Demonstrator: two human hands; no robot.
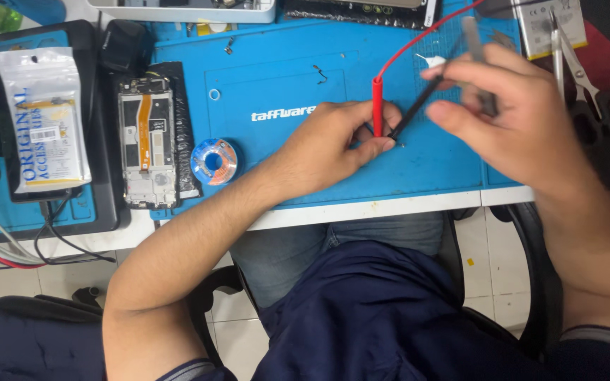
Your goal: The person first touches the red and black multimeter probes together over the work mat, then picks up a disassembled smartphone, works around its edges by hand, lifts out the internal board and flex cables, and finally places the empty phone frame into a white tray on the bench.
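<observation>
At the mat's [284, 77] near edge, the left hand [333, 144] pinches the upright red probe [377, 106], while the right hand [517, 116], at 3 o'clock, pinches the black probe [418, 106], which slants toward 7 o'clock, tips nearly touching.

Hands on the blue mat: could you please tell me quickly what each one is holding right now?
Left hand: closed on the red probe, pinched upright on the blue mat.
Right hand: closed on the black probe, slanted toward the left hand.

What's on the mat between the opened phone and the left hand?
A solder spool lies between the opened phone and the left hand; beyond it, bare blue mat, in the head view.
</observation>
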